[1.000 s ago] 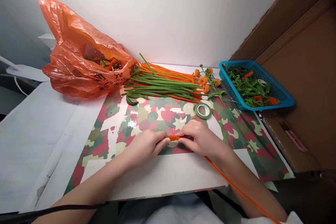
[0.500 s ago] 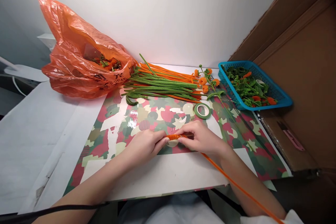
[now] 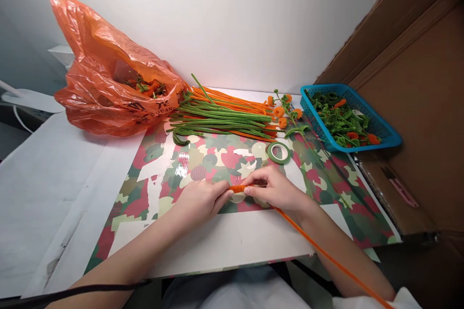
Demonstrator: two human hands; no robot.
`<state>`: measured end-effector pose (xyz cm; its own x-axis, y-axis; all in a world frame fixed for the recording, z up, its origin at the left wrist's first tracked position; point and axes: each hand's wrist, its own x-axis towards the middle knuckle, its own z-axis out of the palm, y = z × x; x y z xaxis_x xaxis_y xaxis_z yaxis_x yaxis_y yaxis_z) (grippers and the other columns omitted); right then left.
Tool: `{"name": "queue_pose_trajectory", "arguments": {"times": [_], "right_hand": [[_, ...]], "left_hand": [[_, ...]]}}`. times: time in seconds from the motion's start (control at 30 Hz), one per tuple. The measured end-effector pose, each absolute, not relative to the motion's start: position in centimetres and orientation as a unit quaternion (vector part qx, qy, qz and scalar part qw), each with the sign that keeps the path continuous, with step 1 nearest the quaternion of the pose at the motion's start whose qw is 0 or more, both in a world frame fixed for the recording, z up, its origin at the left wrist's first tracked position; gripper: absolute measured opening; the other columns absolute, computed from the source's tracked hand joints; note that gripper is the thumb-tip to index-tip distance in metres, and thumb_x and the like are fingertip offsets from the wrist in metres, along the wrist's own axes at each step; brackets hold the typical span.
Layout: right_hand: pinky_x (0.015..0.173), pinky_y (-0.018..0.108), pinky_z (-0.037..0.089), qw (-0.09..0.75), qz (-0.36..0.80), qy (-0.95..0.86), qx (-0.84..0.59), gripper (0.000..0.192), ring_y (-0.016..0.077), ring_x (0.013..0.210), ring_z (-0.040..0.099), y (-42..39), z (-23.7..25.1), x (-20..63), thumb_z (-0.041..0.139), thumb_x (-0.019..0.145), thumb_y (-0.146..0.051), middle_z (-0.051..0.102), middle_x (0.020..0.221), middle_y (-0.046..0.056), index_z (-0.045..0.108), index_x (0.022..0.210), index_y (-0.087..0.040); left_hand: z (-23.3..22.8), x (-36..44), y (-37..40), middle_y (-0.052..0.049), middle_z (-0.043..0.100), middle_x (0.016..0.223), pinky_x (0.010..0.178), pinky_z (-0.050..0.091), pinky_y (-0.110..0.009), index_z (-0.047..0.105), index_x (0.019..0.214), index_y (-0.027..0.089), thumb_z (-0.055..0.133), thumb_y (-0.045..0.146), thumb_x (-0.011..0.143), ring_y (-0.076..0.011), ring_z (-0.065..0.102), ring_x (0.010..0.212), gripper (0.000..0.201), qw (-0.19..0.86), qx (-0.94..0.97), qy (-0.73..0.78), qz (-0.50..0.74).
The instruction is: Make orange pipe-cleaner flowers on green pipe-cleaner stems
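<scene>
An orange pipe cleaner [image 3: 238, 189] is wound into a tight coil between my two hands, low over the patterned mat. My left hand [image 3: 203, 198] pinches the coil's left end between thumb and fingers. At the right end, the thumb and fingertips of my right hand [image 3: 278, 189] close on the same pipe cleaner. Its long loose tail runs from beneath my right hand down past the right forearm to the bottom edge. Whether the coil goes round a core is hidden by my fingers. A roll of green tape [image 3: 278, 153] lies just beyond my right hand.
Green pipe cleaners [image 3: 228, 118] and orange ones [image 3: 232, 99] lie in a pile at the back. Right of them is a stem with orange flowers [image 3: 279, 111]. A blue basket [image 3: 389, 141], an orange plastic bag [image 3: 97, 53] and a pink cutter [image 3: 402, 190] flank the mat [image 3: 203, 157].
The whole view has shifted very slightly. My right fingers have moved a little over the coil's right end, and the loose tail has swung slightly left near my palm. Both hands keep their grip.
</scene>
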<state>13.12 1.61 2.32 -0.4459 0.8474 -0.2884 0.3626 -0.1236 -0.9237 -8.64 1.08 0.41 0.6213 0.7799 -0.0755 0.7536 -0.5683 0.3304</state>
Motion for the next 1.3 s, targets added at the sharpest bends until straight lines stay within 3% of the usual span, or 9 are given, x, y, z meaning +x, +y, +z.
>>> {"name": "queue_pose_trajectory", "arguments": {"times": [0.2, 0.37, 0.47, 0.7, 0.8, 0.97, 1.1, 1.3], "right_hand": [[0.063, 0.023, 0.046, 0.257, 0.583, -0.593, -0.492, 0.013, 0.0139, 0.070, 0.062, 1.6, 2.8, 12.8, 0.064, 0.077, -0.018, 0.072, 0.080, 0.004, 0.075, 0.084, -0.015], [0.051, 0.021, 0.041, 0.248, 0.656, -0.530, -0.476, 0.033, 0.0086, 0.053, 0.053, 2.2, 2.8, 13.6, 0.061, 0.084, -0.042, 0.067, 0.068, 0.004, 0.074, 0.081, -0.012], [0.048, 0.020, 0.040, 0.251, 0.696, -0.470, -0.482, 0.037, 0.0067, 0.049, 0.050, 2.5, 2.6, 13.8, 0.067, 0.078, -0.048, 0.066, 0.064, 0.003, 0.073, 0.079, -0.011], [0.047, 0.016, 0.044, 0.257, 0.749, -0.372, -0.484, 0.041, 0.0106, 0.057, 0.065, 2.7, 1.8, 13.9, 0.082, 0.065, -0.041, 0.071, 0.070, 0.003, 0.070, 0.092, -0.014], [0.051, 0.017, 0.049, 0.251, 0.776, -0.345, -0.465, 0.038, 0.0098, 0.054, 0.066, 2.7, 2.1, 14.0, 0.083, 0.064, -0.041, 0.072, 0.069, 0.004, 0.070, 0.086, -0.012], [0.043, 0.016, 0.047, 0.268, 0.777, -0.320, -0.470, 0.039, 0.0097, 0.044, 0.063, 2.5, 2.3, 13.2, 0.082, 0.063, -0.046, 0.069, 0.057, 0.004, 0.067, 0.071, -0.011], [0.043, 0.014, 0.046, 0.338, 0.755, -0.301, -0.475, 0.037, 0.0083, 0.046, 0.063, 2.3, 2.0, 12.4, 0.086, 0.058, -0.042, 0.070, 0.058, 0.002, 0.066, 0.068, -0.012], [0.041, 0.014, 0.046, 0.350, 0.737, -0.338, -0.470, 0.035, 0.0118, 0.052, 0.068, 2.2, 1.1, 12.7, 0.085, 0.062, -0.040, 0.073, 0.062, 0.005, 0.068, 0.078, -0.013]], "left_hand": [[0.3, -8.9, 1.2, 0.000, 0.059, 0.054, 0.046, 0.013, -0.024, 0.051, 0.073, 0.020, 0.027, 0.037, 0.099, -0.0132, 0.049, 0.045, 0.039, 0.126, 0.892, 0.429, 0.068], [0.1, -9.2, 1.3, 0.000, 0.063, 0.055, 0.046, 0.012, -0.025, 0.052, 0.075, 0.019, 0.026, 0.034, 0.100, -0.0124, 0.051, 0.044, 0.039, 0.077, 0.902, 0.410, 0.112], [0.1, -9.2, 1.2, 0.001, 0.061, 0.051, 0.045, 0.012, -0.026, 0.052, 0.073, 0.018, 0.027, 0.031, 0.100, -0.0110, 0.050, 0.041, 0.039, 0.026, 0.907, 0.397, 0.137], [0.3, -9.1, 1.4, 0.005, 0.053, 0.044, 0.041, 0.017, -0.026, 0.050, 0.066, 0.018, 0.030, 0.025, 0.100, -0.0090, 0.043, 0.036, 0.040, -0.063, 0.907, 0.353, 0.221], [0.2, -9.1, 1.5, 0.005, 0.054, 0.046, 0.041, 0.020, -0.026, 0.051, 0.066, 0.018, 0.033, 0.025, 0.100, -0.0092, 0.044, 0.037, 0.039, -0.076, 0.904, 0.345, 0.240], [0.3, -9.3, 1.5, 0.005, 0.052, 0.044, 0.042, 0.021, -0.026, 0.049, 0.064, 0.018, 0.034, 0.027, 0.100, -0.0092, 0.044, 0.037, 0.040, -0.104, 0.893, 0.357, 0.255], [0.5, -9.2, 1.6, 0.005, 0.048, 0.043, 0.042, 0.022, -0.025, 0.045, 0.062, 0.018, 0.033, 0.026, 0.100, -0.0090, 0.041, 0.036, 0.041, -0.113, 0.888, 0.368, 0.250], [0.5, -9.4, 1.6, 0.006, 0.047, 0.045, 0.041, 0.021, -0.023, 0.048, 0.069, 0.018, 0.034, 0.025, 0.099, -0.0088, 0.040, 0.037, 0.034, -0.027, 0.891, 0.376, 0.253]]}}
